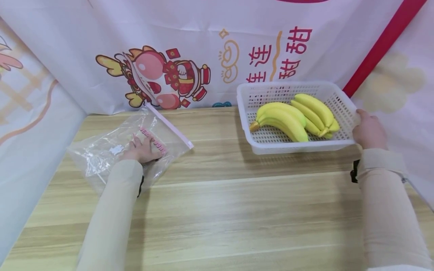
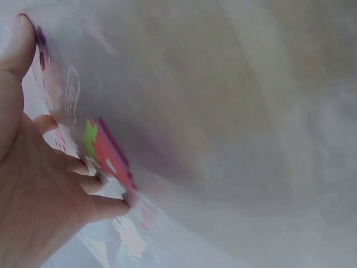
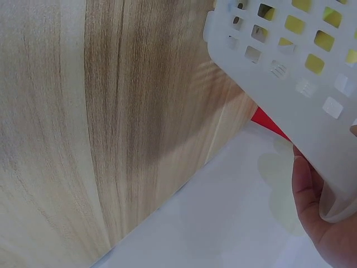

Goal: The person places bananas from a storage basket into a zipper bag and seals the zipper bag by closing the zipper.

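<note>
A clear zip bag [image 1: 101,154] with a pink slider strip and printed lettering lies at the left of the table. My left hand [image 1: 140,150] rests on it, its fingers spread against the film; in the left wrist view the fingers [image 2: 109,207] touch the bag's plastic. At the right is a white perforated basket [image 1: 288,147] with two bunches of bananas, one bunch [image 1: 283,116] on the left and another [image 1: 315,113] behind to its right. My right hand [image 1: 370,130] grips the basket's right end, thumb and fingers round the rim, as the right wrist view shows.
The wood-grain table [image 1: 244,218] stretches in front of both hands. A white printed cloth [image 1: 190,19] hangs along the back edge and both sides, with the basket close to it. A red stripe [image 1: 383,49] runs down the cloth behind the basket.
</note>
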`<state>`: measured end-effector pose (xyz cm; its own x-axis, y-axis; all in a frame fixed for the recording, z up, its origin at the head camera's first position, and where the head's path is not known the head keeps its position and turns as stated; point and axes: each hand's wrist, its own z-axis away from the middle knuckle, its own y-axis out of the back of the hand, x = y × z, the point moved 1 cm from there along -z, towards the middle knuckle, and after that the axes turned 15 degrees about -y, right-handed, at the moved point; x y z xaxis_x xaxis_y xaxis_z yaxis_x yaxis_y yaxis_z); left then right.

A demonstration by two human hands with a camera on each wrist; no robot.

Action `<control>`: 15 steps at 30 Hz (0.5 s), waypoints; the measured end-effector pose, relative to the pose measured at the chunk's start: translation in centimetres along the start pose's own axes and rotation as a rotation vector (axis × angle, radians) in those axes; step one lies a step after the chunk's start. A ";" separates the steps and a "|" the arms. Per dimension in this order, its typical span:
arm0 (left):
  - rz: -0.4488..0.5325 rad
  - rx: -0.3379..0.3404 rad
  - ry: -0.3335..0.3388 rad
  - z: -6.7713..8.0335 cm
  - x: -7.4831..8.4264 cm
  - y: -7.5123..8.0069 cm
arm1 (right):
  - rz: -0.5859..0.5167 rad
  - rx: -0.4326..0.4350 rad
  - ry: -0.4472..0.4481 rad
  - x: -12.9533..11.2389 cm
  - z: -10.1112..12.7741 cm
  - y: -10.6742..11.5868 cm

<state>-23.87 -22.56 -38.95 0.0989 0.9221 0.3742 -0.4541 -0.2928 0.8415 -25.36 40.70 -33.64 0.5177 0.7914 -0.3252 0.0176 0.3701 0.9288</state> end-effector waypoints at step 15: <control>0.036 0.149 -0.001 -0.5 -1.1 0.0 | -0.011 0.023 0.029 0.4 -0.4 -0.2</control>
<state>-24.46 -23.45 -39.58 0.0854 0.9102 0.4054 -0.3213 -0.3600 0.8759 -25.51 41.10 -34.05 0.4921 0.8012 -0.3404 0.0427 0.3683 0.9287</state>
